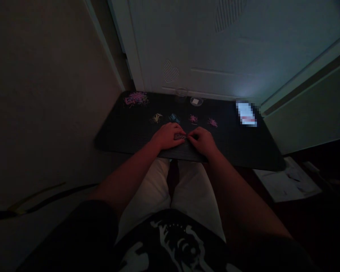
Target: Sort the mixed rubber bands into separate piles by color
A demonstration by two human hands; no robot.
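Near the front edge of the dark table (121, 138), my left hand (167, 136) curls its thumb and fingers round a small greyish bunch of thin strands (180, 136). The bunch rests low at the tabletop. My right hand (203, 140) is closed in a pinch beside it, fingertips close to those of the left; whatever they pinch is too small and dim to name. Just beyond my hands lie little heaps of similar strands: a yellowish heap (156, 118), a blue heap (174, 118), a pink heap (193, 119) and another pink heap (212, 122).
A larger pink and purple heap (136, 99) lies at the back left. Along the back stand a clear cup (181, 95) and a round clear lid (197, 101) with a white square. A lit phone (246, 112) is at the right. Papers (289, 181) lie lower right.
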